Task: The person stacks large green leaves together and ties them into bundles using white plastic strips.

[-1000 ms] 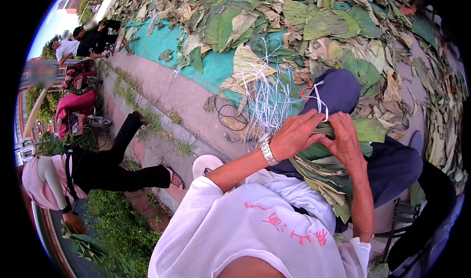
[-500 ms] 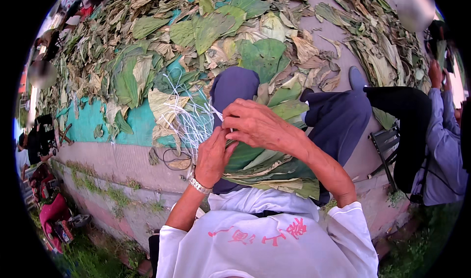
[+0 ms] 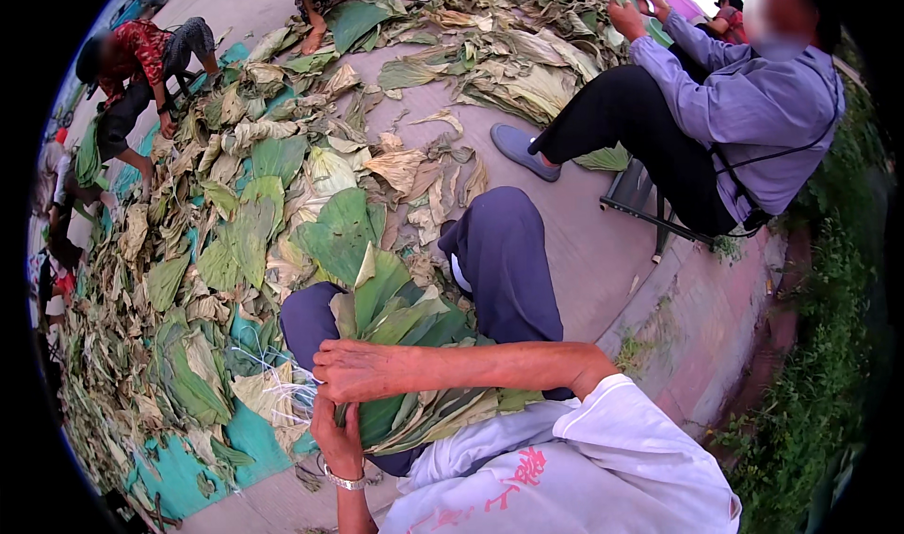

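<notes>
Your bundle of green leaves point(image 3: 428, 325) lies across your lap, its left end mostly hidden behind your hands. Your right hand point(image 3: 358, 372) crosses that end with bent fingers; your left hand point(image 3: 337, 440) sits just below it, thumb raised. Your fingertips are too covered to make out, so I cannot tell whether either grip is pinching something or loose. White strings point(image 3: 282, 388) spread just left of your fingers, and whatever part runs behind your hands is out of sight. A silver watch point(image 3: 347, 480) circles your left wrist, its dial hard to see. Beyond your knees, dry leaves point(image 3: 254, 218) cover much of a green sheet point(image 3: 264, 449), which shows only in patches. To your right, a co-worker point(image 3: 772, 110) sits on a black stool point(image 3: 633, 190), its seat partly hidden under the legs.
</notes>
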Demonstrator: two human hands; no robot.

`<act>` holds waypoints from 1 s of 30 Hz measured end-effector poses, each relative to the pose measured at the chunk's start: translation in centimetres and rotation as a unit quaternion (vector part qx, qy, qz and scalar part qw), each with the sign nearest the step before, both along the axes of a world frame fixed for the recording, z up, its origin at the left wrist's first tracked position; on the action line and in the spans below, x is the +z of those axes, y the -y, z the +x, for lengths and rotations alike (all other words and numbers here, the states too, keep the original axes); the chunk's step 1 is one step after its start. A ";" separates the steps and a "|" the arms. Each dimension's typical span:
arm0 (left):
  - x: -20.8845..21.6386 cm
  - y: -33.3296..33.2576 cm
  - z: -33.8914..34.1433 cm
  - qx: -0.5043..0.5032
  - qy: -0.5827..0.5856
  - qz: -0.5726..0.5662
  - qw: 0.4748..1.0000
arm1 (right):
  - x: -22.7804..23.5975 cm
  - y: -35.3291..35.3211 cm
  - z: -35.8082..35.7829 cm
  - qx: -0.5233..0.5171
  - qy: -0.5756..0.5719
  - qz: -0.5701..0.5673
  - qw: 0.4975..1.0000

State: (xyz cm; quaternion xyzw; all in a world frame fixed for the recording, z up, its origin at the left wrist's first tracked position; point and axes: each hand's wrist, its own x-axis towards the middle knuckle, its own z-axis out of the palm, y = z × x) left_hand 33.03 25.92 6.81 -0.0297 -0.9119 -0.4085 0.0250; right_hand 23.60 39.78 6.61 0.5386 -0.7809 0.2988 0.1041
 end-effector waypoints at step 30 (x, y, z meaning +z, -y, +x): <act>-2.3 -2.1 -3.0 -0.121 0.005 0.097 0.988 | -0.6 -3.8 3.1 -0.207 -0.033 0.024 0.977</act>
